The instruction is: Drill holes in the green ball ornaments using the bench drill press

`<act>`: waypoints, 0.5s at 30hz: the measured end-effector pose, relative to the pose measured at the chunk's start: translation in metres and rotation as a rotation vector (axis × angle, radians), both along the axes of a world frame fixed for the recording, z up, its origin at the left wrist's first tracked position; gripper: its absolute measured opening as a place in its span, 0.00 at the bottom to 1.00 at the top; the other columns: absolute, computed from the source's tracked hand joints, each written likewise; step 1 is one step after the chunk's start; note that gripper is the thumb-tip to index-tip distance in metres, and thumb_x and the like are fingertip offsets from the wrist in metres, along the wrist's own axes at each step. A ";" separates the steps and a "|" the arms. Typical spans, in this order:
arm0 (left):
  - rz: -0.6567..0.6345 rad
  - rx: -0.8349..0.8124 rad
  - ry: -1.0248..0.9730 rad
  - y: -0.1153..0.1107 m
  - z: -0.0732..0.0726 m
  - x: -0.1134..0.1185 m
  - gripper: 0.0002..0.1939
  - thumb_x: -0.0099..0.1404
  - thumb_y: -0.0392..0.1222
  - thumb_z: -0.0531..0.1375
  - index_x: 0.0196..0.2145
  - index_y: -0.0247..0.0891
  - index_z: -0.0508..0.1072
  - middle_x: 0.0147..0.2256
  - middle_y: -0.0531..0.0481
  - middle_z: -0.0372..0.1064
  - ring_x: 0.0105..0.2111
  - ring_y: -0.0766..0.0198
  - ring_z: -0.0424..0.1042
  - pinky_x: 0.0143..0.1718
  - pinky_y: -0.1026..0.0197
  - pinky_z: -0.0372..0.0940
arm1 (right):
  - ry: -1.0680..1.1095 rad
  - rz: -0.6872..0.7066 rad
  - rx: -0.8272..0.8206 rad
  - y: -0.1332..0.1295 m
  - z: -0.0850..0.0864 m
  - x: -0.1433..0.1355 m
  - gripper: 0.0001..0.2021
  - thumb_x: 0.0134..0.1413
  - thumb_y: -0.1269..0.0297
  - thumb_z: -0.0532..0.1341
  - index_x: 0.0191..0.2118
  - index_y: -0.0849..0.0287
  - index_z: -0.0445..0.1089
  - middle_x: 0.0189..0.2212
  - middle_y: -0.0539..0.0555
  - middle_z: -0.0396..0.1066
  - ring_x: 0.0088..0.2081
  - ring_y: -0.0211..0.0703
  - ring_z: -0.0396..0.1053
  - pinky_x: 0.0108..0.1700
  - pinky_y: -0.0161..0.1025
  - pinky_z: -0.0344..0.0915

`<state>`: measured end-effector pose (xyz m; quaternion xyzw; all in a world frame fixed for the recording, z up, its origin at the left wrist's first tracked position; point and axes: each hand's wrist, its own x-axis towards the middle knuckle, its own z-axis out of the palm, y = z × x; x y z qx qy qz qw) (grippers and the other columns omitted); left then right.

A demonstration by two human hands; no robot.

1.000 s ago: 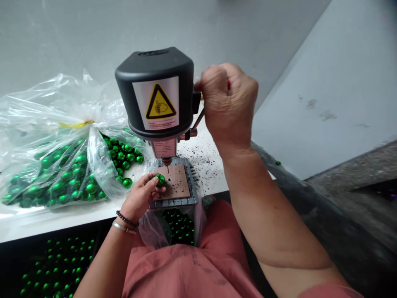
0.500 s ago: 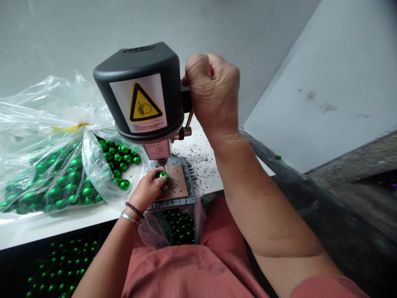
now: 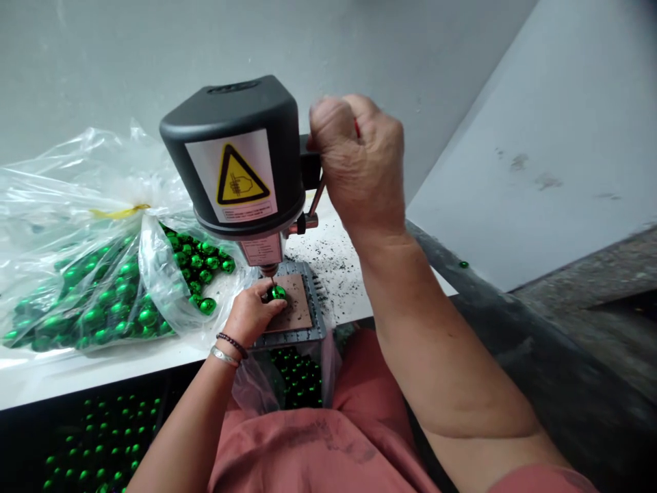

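A black bench drill press [image 3: 236,154] with a yellow warning label stands in front of me. My right hand [image 3: 359,157] is wrapped round its feed lever [image 3: 317,195], whose red end shows between the fingers. Under the drill bit [image 3: 274,280], my left hand [image 3: 255,308] grips a shiny green ball [image 3: 278,293] between thumb and fingers. The ball rests on a brown board [image 3: 295,309] on the drill's grey base [image 3: 317,327]. The bit's tip is at the top of the ball; whether it has entered cannot be made out.
A clear plastic bag [image 3: 154,257] of green balls lies open at the left on the white table [image 3: 179,366]. Dark shavings [image 3: 336,274] litter the table right of the base. More green balls [image 3: 295,376] sit in a bag below the table edge, others in a dark container [image 3: 97,438].
My left hand has shifted the green ball slightly to the right, and its fingers now lie differently around it. My right hand stays on the lever. The view has moved a little.
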<state>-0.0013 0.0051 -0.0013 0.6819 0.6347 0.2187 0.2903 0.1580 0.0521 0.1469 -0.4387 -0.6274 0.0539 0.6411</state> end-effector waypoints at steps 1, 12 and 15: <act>-0.005 0.005 -0.011 0.000 -0.001 0.000 0.17 0.54 0.44 0.60 0.43 0.40 0.74 0.33 0.51 0.73 0.36 0.61 0.71 0.39 0.61 0.64 | 0.032 0.007 0.014 -0.007 -0.003 0.000 0.16 0.56 0.57 0.51 0.21 0.60 0.55 0.18 0.44 0.49 0.23 0.27 0.49 0.27 0.30 0.51; 0.001 0.035 0.010 0.000 -0.006 0.000 0.17 0.54 0.41 0.61 0.43 0.38 0.74 0.41 0.47 0.72 0.44 0.58 0.68 0.50 0.57 0.59 | -0.102 -0.170 0.181 -0.073 -0.076 0.001 0.06 0.52 0.69 0.56 0.26 0.58 0.59 0.19 0.45 0.56 0.22 0.28 0.55 0.26 0.31 0.56; -0.014 0.078 -0.003 0.000 -0.007 0.000 0.16 0.54 0.41 0.61 0.42 0.38 0.74 0.41 0.47 0.72 0.44 0.58 0.68 0.49 0.57 0.60 | -0.089 -0.202 0.185 -0.073 -0.085 -0.001 0.04 0.51 0.69 0.56 0.28 0.57 0.59 0.21 0.45 0.58 0.24 0.28 0.57 0.28 0.30 0.58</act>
